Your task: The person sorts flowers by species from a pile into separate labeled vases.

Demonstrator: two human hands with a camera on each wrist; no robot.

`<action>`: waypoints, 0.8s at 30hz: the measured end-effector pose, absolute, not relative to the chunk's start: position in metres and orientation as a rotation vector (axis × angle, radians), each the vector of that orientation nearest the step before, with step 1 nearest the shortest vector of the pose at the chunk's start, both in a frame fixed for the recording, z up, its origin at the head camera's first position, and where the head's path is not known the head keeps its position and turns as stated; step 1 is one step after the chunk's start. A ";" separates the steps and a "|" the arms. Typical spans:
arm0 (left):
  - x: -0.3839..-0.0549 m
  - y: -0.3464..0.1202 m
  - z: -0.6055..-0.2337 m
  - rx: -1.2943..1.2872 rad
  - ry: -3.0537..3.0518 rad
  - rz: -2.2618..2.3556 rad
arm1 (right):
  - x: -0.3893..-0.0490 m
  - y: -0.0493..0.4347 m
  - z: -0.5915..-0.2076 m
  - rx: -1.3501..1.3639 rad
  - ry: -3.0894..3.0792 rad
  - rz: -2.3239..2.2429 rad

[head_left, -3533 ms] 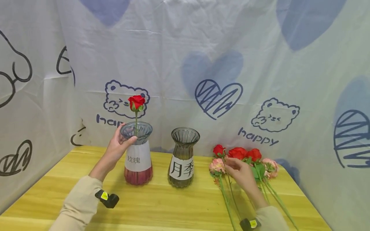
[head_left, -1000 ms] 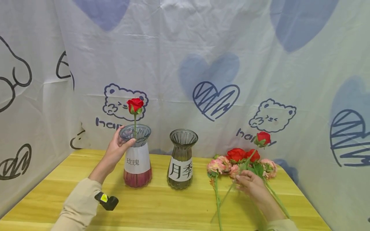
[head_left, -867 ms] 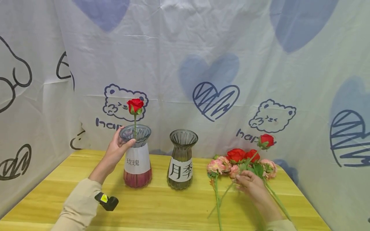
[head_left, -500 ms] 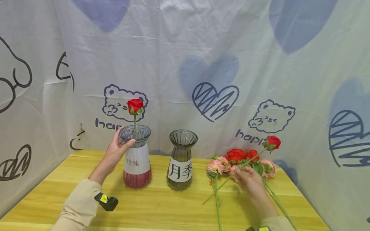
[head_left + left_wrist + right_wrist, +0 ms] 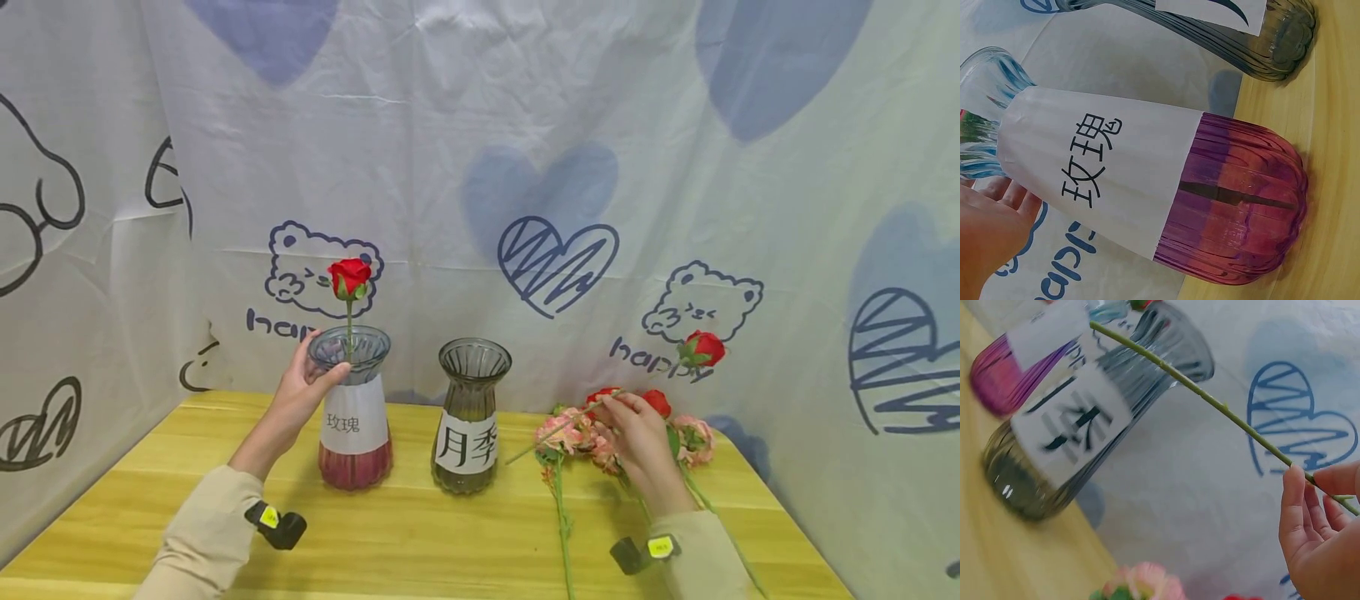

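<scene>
My left hand (image 5: 296, 400) holds the neck of a ribbed glass vase (image 5: 356, 468), bluish at the top and pink at the base, with a white paper label (image 5: 1104, 162). Its thumb lies in front and the fingers are partly hidden behind the rim. One red rose (image 5: 350, 277) stands upright in that vase. At the right, my right hand (image 5: 643, 446) pinches the stem (image 5: 1210, 400) of another red rose (image 5: 703, 348) between thumb and fingers. This rose is tilted in the air, bloom to the upper right, with its cut end pointing left toward the grey vase.
A smoky grey glass vase (image 5: 471, 392) with a white label stands between the hands. Beneath and behind the right hand lie pink flowers (image 5: 693, 440) and red roses (image 5: 657, 403), their stems toward the table's front. A printed cloth (image 5: 420, 167) hangs behind the wooden table (image 5: 420, 542).
The right hand has picked a red rose from the pile, then lifted it, swinging the stem's end up and left toward the grey vase. The left hand stays at its vase.
</scene>
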State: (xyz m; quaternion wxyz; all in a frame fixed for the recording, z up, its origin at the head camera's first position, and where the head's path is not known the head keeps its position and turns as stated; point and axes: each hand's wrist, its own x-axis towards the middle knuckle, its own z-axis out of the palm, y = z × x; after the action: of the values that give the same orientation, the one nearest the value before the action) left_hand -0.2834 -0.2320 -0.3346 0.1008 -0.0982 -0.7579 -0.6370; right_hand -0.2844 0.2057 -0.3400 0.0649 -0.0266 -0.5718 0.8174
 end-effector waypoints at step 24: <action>-0.283 -0.231 -0.334 -0.279 -2.250 -1.869 | -0.324 0.123 -0.255 0.046 -1.571 2.491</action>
State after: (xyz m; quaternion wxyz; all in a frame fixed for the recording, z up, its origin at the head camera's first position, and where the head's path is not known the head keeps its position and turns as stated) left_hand -0.2826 -0.2313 -0.3342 0.1015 -0.0944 -0.7617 -0.6329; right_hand -0.3239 0.1232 -0.2547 0.0977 0.0155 -0.5309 0.8416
